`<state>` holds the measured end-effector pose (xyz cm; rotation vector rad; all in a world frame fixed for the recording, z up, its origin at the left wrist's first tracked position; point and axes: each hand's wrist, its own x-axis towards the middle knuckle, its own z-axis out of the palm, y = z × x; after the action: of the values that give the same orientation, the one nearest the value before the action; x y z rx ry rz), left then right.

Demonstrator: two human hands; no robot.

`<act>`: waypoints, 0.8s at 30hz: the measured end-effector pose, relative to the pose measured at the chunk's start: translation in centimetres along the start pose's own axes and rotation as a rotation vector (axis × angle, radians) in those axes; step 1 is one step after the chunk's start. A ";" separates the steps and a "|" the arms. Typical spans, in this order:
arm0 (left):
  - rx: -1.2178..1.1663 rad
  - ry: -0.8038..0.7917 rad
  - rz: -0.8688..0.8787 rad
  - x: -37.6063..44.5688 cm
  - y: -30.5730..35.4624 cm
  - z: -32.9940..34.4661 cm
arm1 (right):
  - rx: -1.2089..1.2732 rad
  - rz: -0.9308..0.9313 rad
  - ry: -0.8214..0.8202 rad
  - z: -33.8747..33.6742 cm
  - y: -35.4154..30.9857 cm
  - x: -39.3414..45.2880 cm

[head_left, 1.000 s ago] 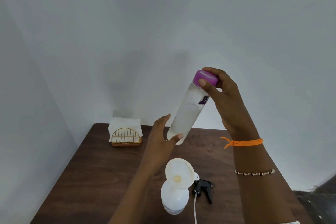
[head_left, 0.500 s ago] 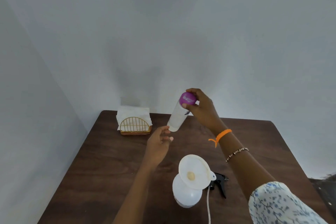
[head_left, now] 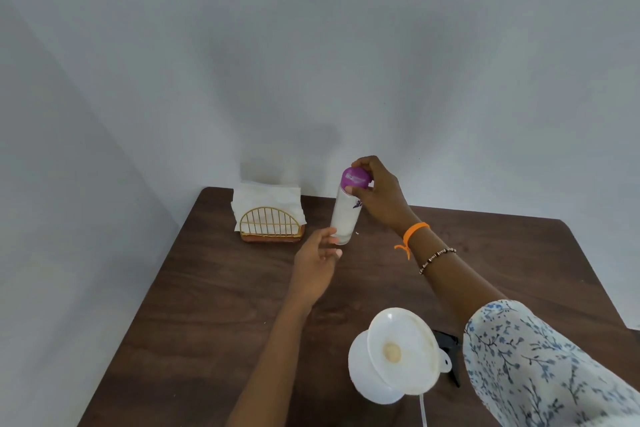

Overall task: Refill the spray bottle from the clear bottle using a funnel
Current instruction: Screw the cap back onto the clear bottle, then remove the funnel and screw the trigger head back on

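The clear bottle [head_left: 344,218] with a purple cap [head_left: 355,178] stands upright at the back of the brown table [head_left: 214,305]. My right hand [head_left: 377,198] grips the purple cap from above. My left hand [head_left: 317,262] hovers just in front of the bottle's base, fingers relaxed, fingertips near or touching the base. Near the front, a white funnel [head_left: 403,350] sits in the neck of the white spray bottle [head_left: 363,378]. The black spray head [head_left: 450,354] lies beside it, partly hidden by my sleeve, its tube trailing toward the front edge.
A gold wire napkin holder [head_left: 270,224] with white napkins stands at the table's back left, close to the wall corner. White walls close in the left and back sides.
The clear bottle came down from mid-air, tilted, to stand upright at the back of the table. My left hand let go of its base and now hovers beside it.
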<state>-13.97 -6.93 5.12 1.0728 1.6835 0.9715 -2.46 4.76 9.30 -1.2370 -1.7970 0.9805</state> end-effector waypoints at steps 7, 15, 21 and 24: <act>-0.042 -0.002 -0.037 0.6 -0.2 0.3 | -0.076 -0.095 0.029 1.3 0.8 1.0; -0.033 -0.028 -0.015 0.0 0.7 0.7 | -0.195 -0.114 -0.057 0.5 1.1 0.6; -0.039 -0.056 0.000 -1.5 1.3 0.4 | -0.102 0.008 0.074 -3.0 -0.5 -2.6; -0.079 -0.067 0.041 -2.9 1.7 0.4 | 0.037 0.112 0.118 -4.7 -1.4 -6.1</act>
<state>-12.56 -9.09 7.35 1.0789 1.5620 1.0092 2.80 -0.59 11.76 -1.3563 -1.6266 0.9772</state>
